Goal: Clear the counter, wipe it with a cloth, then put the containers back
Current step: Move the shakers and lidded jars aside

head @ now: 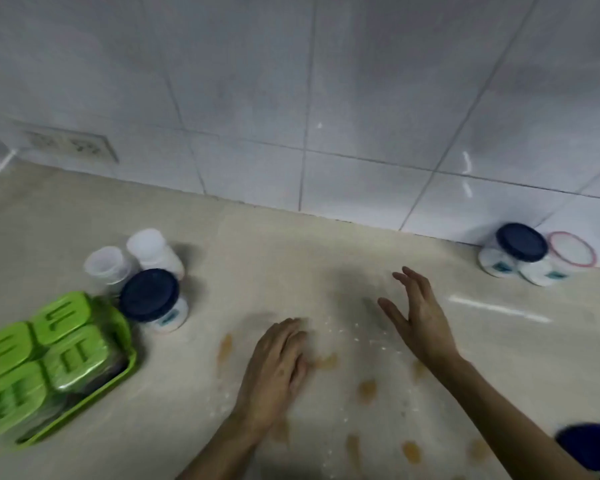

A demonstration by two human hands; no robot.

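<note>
The beige counter (264, 258) carries orange-brown stains (367, 390) and white crumbs in its middle. My left hand (278, 365) lies palm down on it, fingers together, holding nothing. My right hand (420, 317) hovers just right of it, fingers spread, empty. At the left stand a dark-blue-lidded jar (153, 301), two white jars (132, 259) and a green tray (94, 400) of green-lidded spice boxes (39, 348). Against the wall at the right stand blue-lidded jars (516, 254) and a clear tub with a pink rim (573, 253).
A white tiled wall (326, 116) backs the counter, with a double socket (70, 145) and a white cable at the left. A dark blue object (593, 448) shows at the bottom right corner. The image is motion-blurred.
</note>
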